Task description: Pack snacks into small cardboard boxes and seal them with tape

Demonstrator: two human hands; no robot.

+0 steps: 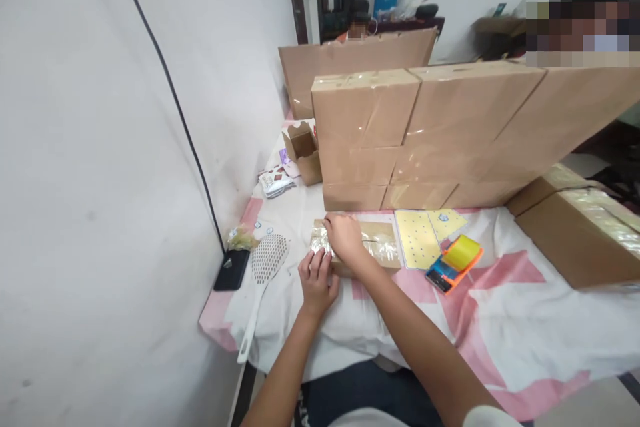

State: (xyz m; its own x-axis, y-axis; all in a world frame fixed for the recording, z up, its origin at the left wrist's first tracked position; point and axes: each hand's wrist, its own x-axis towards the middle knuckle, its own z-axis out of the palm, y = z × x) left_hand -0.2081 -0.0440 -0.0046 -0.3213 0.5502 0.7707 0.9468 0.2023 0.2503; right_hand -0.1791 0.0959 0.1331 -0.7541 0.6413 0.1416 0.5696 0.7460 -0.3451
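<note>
Parcel point(367, 245) being pressed down under two hands on the desk point(500, 320).

The flat brown parcel, wrapped in glossy clear tape, is being kept lying on the pink-and-white cloth of the desk, just in front of a wall of stacked cardboard boxes point(425, 133). Its left end is being covered by the right hand point(344, 237), which is laid palm-down with the fingers loosely spread and flat rather than closed around anything. The near left edge is being touched by the left hand point(317, 280), whose fingers are curled halfway against the parcel's side. A yellow dotted sheet point(417, 238) is being left just beside the parcel to the right, with an orange-cased device point(454, 261) near it. A white slotted spatula point(265, 280) and a black phone point(232, 269) are being kept to the left.
</note>
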